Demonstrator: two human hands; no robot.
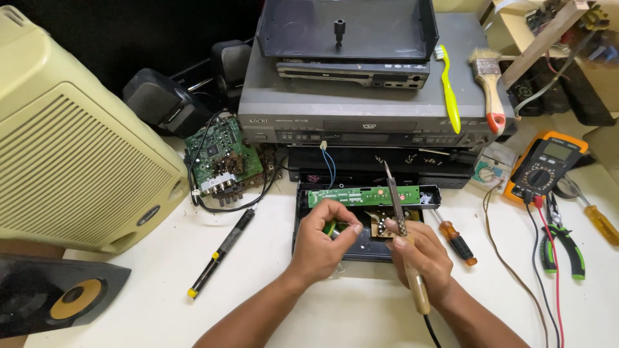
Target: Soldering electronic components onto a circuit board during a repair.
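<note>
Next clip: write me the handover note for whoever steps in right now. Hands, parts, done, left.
Left hand: pinching a green solder spool over the open black casing.
Right hand: grip closed on the soldering iron, tip up near the green strip board.
Done: casing open, board exposed.
Left: no joint visibly being touched yet; the orange-handled screwdriver lies beside the casing.

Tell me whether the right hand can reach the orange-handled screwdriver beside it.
Probably yes: the orange-handled screwdriver lies uncovered just beside the right hand, but that hand holds a soldering iron.
</note>
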